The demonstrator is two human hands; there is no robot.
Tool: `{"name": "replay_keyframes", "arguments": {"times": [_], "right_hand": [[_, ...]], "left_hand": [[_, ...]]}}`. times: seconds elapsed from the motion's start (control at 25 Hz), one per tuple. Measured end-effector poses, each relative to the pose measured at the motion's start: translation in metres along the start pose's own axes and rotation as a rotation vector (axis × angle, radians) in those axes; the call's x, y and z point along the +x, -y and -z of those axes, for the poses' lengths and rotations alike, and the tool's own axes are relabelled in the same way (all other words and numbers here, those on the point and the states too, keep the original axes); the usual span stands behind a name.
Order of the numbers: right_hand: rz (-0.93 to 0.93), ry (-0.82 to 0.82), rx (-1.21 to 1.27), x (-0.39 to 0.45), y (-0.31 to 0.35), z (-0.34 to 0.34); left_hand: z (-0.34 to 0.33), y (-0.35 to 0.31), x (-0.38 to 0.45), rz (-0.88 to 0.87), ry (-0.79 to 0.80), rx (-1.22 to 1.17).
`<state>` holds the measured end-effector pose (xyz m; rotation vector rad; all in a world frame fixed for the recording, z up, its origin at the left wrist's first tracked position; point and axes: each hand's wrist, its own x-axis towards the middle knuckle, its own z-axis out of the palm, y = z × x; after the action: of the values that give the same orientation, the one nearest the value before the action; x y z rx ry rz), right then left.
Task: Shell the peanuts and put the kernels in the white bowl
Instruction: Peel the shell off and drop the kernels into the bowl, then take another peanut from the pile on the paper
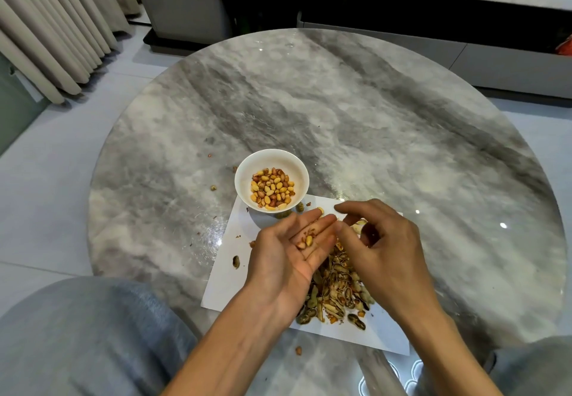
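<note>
While left hand (297, 241) lies flat, cupping light, rolling kernels (305, 241), right fingers (349, 210) curl, perhaps pinching brittle shell; better pinch kernels gently toward bowl (241, 179).

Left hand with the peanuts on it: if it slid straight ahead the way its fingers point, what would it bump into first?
Probably the right hand, whose fingertips sit just past the left hand. The white bowl lies off to the side, though depth is unclear.
</note>
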<state>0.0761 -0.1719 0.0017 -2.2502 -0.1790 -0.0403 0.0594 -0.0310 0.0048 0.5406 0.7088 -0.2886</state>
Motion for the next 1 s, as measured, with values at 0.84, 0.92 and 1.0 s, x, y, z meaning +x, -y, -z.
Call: {"name": "replay_keyframes", "arguments": {"times": [0.84,0.92,1.0], "right_hand": [[0.061,0.238,-0.189,-0.002,-0.002,-0.019],[0.014,0.251,-0.161,-0.003,0.0,-0.015],[-0.073,0.198,0.045,-0.002,0.006,-0.008]], "left_hand": [[0.004,0.003,0.0,0.102,-0.027,0.038],[0.003,0.005,-0.001,0.096,-0.008,0.031],[0.001,0.005,-0.002,0.072,0.008,-0.014]]}}
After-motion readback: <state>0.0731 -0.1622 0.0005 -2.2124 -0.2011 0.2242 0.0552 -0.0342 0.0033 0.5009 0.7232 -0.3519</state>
